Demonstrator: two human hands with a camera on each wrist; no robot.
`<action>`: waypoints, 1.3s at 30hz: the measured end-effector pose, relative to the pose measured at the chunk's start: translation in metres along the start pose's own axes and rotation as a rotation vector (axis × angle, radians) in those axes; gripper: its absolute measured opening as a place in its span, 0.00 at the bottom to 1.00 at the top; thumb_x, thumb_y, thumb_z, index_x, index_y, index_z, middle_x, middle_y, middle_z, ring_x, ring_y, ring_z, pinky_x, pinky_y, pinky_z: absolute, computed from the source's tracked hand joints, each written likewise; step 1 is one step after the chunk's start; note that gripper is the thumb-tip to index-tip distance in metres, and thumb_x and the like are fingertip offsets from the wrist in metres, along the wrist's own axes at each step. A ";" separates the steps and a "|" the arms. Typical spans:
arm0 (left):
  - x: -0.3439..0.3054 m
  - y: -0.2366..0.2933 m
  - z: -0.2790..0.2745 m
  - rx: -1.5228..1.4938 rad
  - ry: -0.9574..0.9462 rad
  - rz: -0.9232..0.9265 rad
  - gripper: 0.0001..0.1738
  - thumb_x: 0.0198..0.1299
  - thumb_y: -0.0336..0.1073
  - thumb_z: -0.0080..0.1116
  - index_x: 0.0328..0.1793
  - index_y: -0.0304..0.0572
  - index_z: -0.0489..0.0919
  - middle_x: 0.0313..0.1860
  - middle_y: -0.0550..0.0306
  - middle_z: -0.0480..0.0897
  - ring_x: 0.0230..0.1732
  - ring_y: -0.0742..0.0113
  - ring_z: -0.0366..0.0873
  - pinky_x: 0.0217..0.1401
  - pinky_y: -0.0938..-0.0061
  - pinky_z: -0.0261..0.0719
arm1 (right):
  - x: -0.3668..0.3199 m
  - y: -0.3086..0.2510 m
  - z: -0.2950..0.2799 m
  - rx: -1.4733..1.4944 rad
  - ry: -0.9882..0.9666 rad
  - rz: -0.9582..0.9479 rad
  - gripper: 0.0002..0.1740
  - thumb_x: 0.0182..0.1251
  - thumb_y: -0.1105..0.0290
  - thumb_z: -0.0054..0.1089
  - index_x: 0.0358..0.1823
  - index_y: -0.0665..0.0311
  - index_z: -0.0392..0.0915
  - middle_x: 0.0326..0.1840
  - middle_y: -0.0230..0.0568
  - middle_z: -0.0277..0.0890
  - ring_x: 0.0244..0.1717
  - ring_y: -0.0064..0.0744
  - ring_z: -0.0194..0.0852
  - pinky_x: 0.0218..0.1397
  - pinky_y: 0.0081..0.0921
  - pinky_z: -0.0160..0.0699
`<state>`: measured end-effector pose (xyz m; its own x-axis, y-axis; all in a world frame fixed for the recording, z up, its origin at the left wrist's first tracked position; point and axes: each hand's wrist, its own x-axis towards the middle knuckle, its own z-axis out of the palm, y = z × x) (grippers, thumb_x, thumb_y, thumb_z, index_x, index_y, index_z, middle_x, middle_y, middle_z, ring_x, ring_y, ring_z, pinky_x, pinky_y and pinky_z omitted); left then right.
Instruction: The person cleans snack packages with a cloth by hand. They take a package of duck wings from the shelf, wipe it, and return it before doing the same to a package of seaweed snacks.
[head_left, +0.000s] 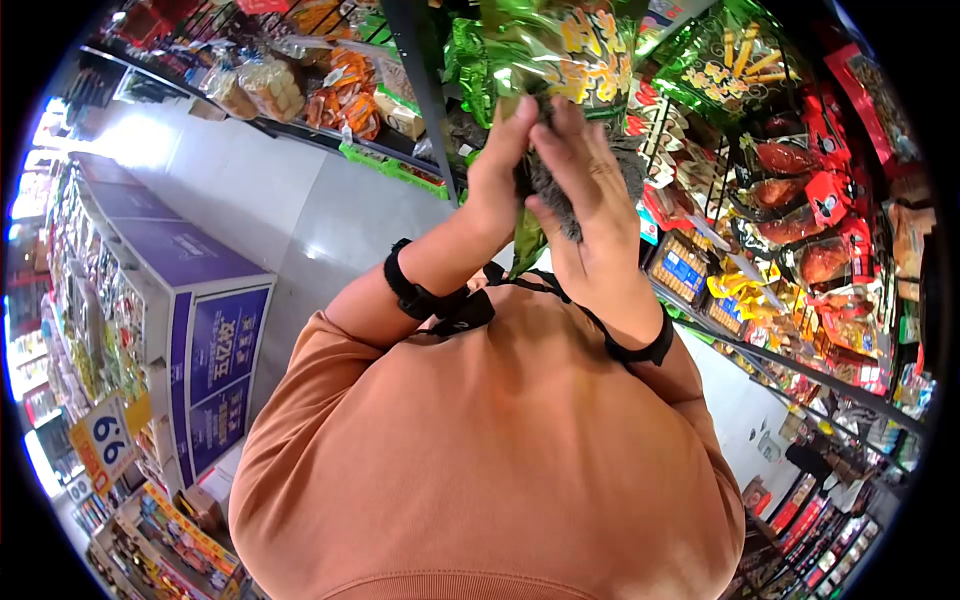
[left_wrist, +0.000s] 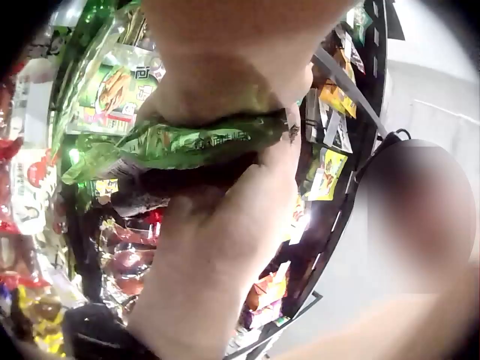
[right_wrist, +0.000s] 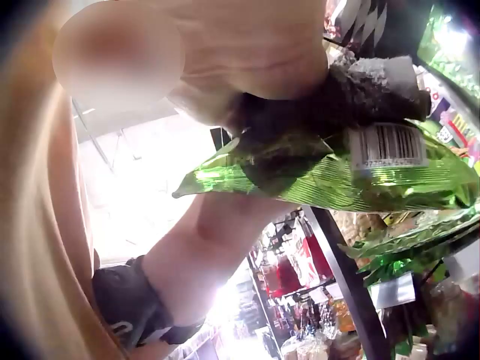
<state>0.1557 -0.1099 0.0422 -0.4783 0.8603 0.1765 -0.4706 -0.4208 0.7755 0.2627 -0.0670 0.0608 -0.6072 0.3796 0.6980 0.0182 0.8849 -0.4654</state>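
A green, shiny snack bag (head_left: 560, 55) with yellow lettering is held up between both hands, its narrow lower end (head_left: 527, 243) sticking out below them. My left hand (head_left: 493, 178) grips the bag from the left, thumb up along its side. On the other side my right hand (head_left: 592, 195) holds a dark grey fuzzy cloth (head_left: 552, 190) against the bag, thumb low and fingers extended upward. In the right wrist view the cloth (right_wrist: 379, 86) lies along the bag (right_wrist: 315, 176), above a white barcode label (right_wrist: 388, 145). Most of my left fingers are hidden behind the bag.
More green snack bags (head_left: 725, 60) hang at the right, above rows of red-packed meats (head_left: 800, 210). Boxed biscuits (head_left: 682, 265) sit lower on that rack. A dark shelf post (head_left: 420, 90) stands left of the hands. Across the aisle floor (head_left: 330, 210) is a purple-fronted display counter (head_left: 222, 350).
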 end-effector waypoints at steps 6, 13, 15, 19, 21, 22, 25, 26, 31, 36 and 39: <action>0.035 -0.005 -0.022 -0.566 0.029 -0.298 0.21 0.70 0.48 0.44 0.54 0.38 0.75 0.45 0.53 0.83 0.41 0.61 0.83 0.47 0.66 0.82 | -0.014 -0.014 -0.012 -0.189 -0.196 -0.105 0.26 0.56 0.72 0.61 0.60 0.55 0.76 0.67 0.43 0.70 0.68 0.44 0.67 0.73 0.39 0.59; 0.058 0.005 -0.029 -0.444 0.026 -0.288 0.18 0.71 0.44 0.43 0.52 0.37 0.76 0.42 0.52 0.83 0.37 0.59 0.84 0.43 0.65 0.85 | -0.045 -0.017 -0.013 -0.155 -0.258 -0.118 0.21 0.58 0.76 0.61 0.54 0.54 0.80 0.61 0.42 0.76 0.65 0.41 0.72 0.68 0.35 0.68; 0.051 0.012 -0.027 -0.543 -0.086 -0.322 0.20 0.70 0.47 0.44 0.53 0.38 0.76 0.42 0.49 0.84 0.39 0.56 0.85 0.42 0.61 0.86 | -0.057 -0.010 -0.019 -0.024 -0.130 -0.013 0.20 0.58 0.78 0.61 0.54 0.60 0.79 0.57 0.48 0.78 0.61 0.45 0.74 0.65 0.34 0.71; 0.028 0.027 0.004 -0.486 -0.055 -0.418 0.22 0.69 0.47 0.45 0.55 0.37 0.76 0.43 0.48 0.84 0.39 0.56 0.85 0.43 0.62 0.86 | -0.066 -0.018 -0.042 -0.382 0.490 0.365 0.18 0.64 0.80 0.57 0.57 0.70 0.74 0.56 0.50 0.76 0.57 0.40 0.76 0.62 0.28 0.72; 0.022 0.006 -0.004 -0.226 -0.145 -0.370 0.23 0.69 0.47 0.45 0.56 0.33 0.74 0.45 0.47 0.83 0.42 0.57 0.84 0.47 0.66 0.85 | -0.047 -0.012 -0.047 -0.067 0.751 0.424 0.17 0.67 0.80 0.54 0.58 0.72 0.72 0.57 0.50 0.75 0.56 0.36 0.75 0.62 0.27 0.71; 0.010 -0.006 -0.001 -0.042 -0.235 -0.156 0.24 0.69 0.47 0.45 0.57 0.32 0.74 0.45 0.47 0.83 0.42 0.58 0.84 0.48 0.67 0.84 | -0.042 -0.008 -0.049 -0.124 0.665 0.404 0.19 0.67 0.80 0.55 0.59 0.70 0.72 0.57 0.47 0.75 0.56 0.36 0.75 0.61 0.28 0.71; -0.004 -0.040 -0.006 0.238 -0.237 0.041 0.24 0.70 0.46 0.43 0.58 0.31 0.73 0.48 0.47 0.82 0.42 0.58 0.84 0.46 0.68 0.84 | -0.039 0.003 -0.040 -0.261 0.388 0.306 0.21 0.67 0.80 0.54 0.61 0.68 0.70 0.59 0.47 0.76 0.61 0.38 0.72 0.67 0.30 0.66; 0.000 -0.025 0.002 -0.304 -0.352 -0.276 0.25 0.68 0.45 0.44 0.59 0.30 0.73 0.50 0.44 0.81 0.45 0.54 0.83 0.50 0.65 0.82 | -0.039 0.001 -0.038 -0.242 0.397 0.297 0.21 0.65 0.81 0.57 0.60 0.65 0.71 0.60 0.47 0.76 0.63 0.45 0.71 0.66 0.33 0.67; 0.015 -0.012 0.007 -0.498 -0.119 -0.428 0.23 0.69 0.43 0.43 0.59 0.30 0.73 0.51 0.42 0.80 0.46 0.55 0.83 0.49 0.60 0.82 | -0.058 -0.009 -0.028 -0.189 0.360 0.295 0.25 0.59 0.84 0.60 0.59 0.63 0.72 0.62 0.51 0.73 0.68 0.51 0.67 0.67 0.37 0.68; 0.018 -0.010 -0.005 0.241 -0.042 -0.160 0.24 0.65 0.43 0.49 0.60 0.34 0.77 0.55 0.54 0.79 0.55 0.68 0.75 0.62 0.72 0.69 | -0.105 0.014 -0.027 -0.096 0.322 0.567 0.21 0.65 0.81 0.57 0.60 0.65 0.72 0.59 0.49 0.76 0.57 0.38 0.76 0.60 0.26 0.71; 0.006 -0.001 -0.011 0.484 -0.209 -0.409 0.27 0.65 0.43 0.52 0.65 0.32 0.72 0.56 0.54 0.78 0.60 0.66 0.71 0.66 0.73 0.63 | -0.135 0.019 -0.036 -0.040 0.328 0.700 0.19 0.67 0.81 0.56 0.60 0.66 0.72 0.55 0.47 0.77 0.54 0.32 0.76 0.59 0.24 0.70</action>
<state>0.1452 -0.1074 0.0355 -0.1550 0.9813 -0.1138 -0.1748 0.0861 0.9808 0.3739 -0.0914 -0.0231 -0.1772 0.9093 0.3764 0.3434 0.4156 -0.8423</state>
